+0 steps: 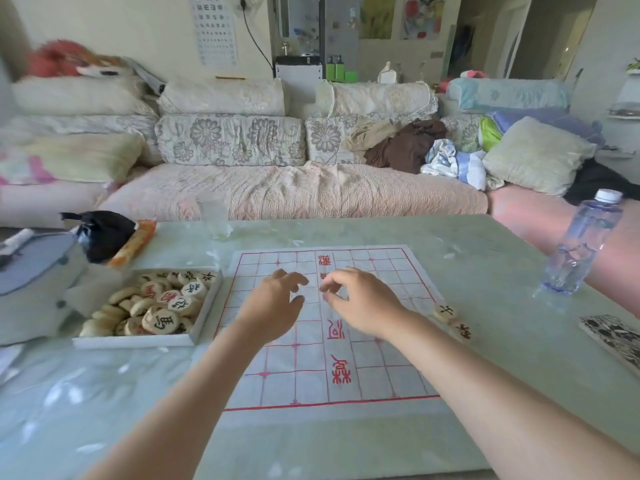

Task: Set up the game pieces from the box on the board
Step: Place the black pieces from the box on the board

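Pieces (157, 304) lie heaped in an open white box (204, 317) on the table (485, 258), just left of the board (381, 372) and left of both hands. Two further pieces sit at the board's right edge: one (445, 311) with a black character facing up, and a second (462, 330) just beside it, nearer the camera; both lie right of the right hand and apart from it.

Left hand (273, 306) hovers over the board's middle-left squares, fingers loosely curled and slightly spread, thumb apart from the rest; nothing is seen held. Right hand (363, 299) hovers over the centre band, thumb and forefinger drawn close as in a pinch; whether anything small sits between them cannot be told. Fingertips of the two hands are near each other, not touching.

Board is a thin white sheet with a red printed grid and red characters down its centre, lying flat. Pieces are pale round discs marked with black or red characters; several in the box lie face up, others overlapped or tilted.

Bottle (581, 244), clear plastic with a white cap, stands upright at the table's right side, well apart from the board.
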### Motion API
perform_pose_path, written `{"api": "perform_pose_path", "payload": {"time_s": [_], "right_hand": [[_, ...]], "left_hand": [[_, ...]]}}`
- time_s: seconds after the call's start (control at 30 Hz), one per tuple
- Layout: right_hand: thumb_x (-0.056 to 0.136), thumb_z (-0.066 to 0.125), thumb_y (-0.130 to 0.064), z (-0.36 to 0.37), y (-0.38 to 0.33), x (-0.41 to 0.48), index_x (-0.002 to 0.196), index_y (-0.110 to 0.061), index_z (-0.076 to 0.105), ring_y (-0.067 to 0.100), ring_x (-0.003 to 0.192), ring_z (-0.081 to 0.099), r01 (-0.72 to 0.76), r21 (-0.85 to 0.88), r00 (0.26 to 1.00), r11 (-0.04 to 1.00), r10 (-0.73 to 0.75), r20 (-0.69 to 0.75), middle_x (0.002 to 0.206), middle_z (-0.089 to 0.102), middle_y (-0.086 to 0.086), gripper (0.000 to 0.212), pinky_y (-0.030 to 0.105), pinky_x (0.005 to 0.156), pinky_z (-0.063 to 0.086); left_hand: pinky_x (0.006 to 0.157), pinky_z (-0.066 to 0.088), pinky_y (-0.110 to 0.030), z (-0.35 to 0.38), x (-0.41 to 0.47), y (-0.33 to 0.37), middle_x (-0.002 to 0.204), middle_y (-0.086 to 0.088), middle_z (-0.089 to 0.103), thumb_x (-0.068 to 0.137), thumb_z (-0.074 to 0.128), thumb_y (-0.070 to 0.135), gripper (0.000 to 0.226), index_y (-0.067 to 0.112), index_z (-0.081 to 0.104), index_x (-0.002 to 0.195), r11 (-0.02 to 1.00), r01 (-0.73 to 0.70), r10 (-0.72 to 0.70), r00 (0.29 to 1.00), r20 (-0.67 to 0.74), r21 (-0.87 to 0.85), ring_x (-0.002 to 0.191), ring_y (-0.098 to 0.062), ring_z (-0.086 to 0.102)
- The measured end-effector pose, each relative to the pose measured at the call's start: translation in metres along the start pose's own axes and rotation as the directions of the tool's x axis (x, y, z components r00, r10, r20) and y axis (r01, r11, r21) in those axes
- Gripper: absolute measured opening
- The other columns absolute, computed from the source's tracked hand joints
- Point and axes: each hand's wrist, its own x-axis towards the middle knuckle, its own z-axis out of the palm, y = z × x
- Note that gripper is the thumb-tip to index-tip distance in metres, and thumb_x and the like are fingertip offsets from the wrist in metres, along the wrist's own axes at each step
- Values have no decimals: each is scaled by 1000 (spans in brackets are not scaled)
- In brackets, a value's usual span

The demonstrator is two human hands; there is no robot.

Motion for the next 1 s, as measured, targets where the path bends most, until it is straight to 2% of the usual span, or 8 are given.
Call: {"api": "perform_pose_path", "payload": {"time_s": [0.1,0.23,0.37,0.53,0.67,0.83,0.93,1.0], "right_hand": [[96,57,-34,29,-39,30,105,-32,65,7,93,58,39,30,997,999,-41,62,103,65,-16,13,32,81,49],[96,56,-29,69,-92,69,109,-31,66,10,100,60,92,35,983,995,-96,156,104,67,-15,16,32,85,49],[95,57,-26,106,-132,100,120,-32,65,15,105,60,148,-7,966,989,-143,217,112,67,-12,26,35,88,50],[94,56,-27,146,-161,126,134,-40,55,22,118,56,219,-71,937,973,-190,295,135,59,-6,42,37,95,48],[93,54,-22,171,-171,137,142,-46,42,22,128,50,301,-178,894,937,-213,394,145,49,-8,56,37,94,48],[93,58,-23,176,-168,146,135,-37,50,18,125,51,303,-155,912,940,-240,333,140,50,-8,46,29,81,40],[92,62,-34,169,-162,144,133,-31,51,19,121,53,280,-108,931,954,-242,275,139,51,-6,42,32,86,44],[92,63,-34,160,-155,138,133,-28,51,18,121,53,264,-80,943,961,-239,232,139,51,-6,43,34,91,45]], "left_hand": [[84,48,-32,-38,-16,-53,108,4,58,90,58,25,29,28,62,118,993,102,-99,994,-53,53,97,-18,57],[83,45,-33,-79,-37,-122,114,2,58,88,55,24,28,31,64,114,955,267,-250,959,-131,131,109,-24,54],[96,40,-35,-100,-48,-163,126,-3,57,88,54,20,36,28,63,122,935,310,-277,943,-186,175,114,-26,49],[97,38,-33,-97,-60,-187,121,1,48,88,58,38,43,36,53,131,925,299,-299,954,-38,235,116,-24,38],[94,40,-33,-96,-58,-200,112,2,44,84,62,36,47,43,52,129,941,241,-251,968,14,236,100,-21,32],[91,42,-34,-94,-53,-207,100,3,36,82,64,22,42,35,57,121,956,209,-216,976,14,208,93,-17,28],[88,42,-32,-96,-51,-204,99,5,42,80,68,25,31,34,62,109,954,199,-210,977,25,225,99,-20,38],[83,39,-30,-96,-50,-198,98,5,51,81,67,27,27,32,61,106,948,210,-218,976,9,238,102,-22,47]]}}
